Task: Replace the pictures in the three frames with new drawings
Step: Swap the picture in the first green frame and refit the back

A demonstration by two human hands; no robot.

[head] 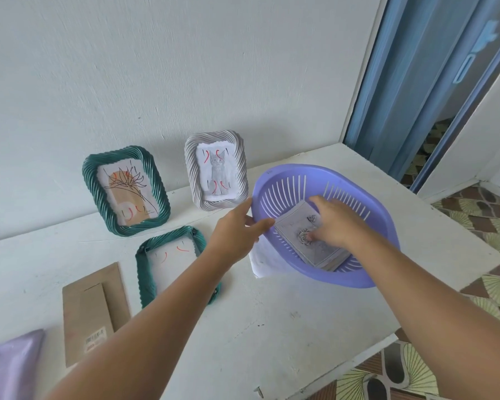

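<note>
A green frame [126, 190] with a flower drawing and a white frame [216, 169] with a cat drawing lean upright against the wall. A second green frame [145, 272] lies face down on the table, its back panel removed. A purple slotted basket [274, 186] holds a stack of drawings [292, 226], a rose sketch on top. My left hand [237, 226] grips the basket's near left rim. My right hand [334, 223] is inside the basket, fingers pressed on the top drawing. A white sheet [261, 259] sticks out from under the basket.
A brown cardboard backing with its stand [94, 310] lies at the table's front left, beside a lilac glossy object [9, 368] at the corner. The white table [272, 327] ends at right, above a patterned floor. A blue folding door [416, 82] stands behind.
</note>
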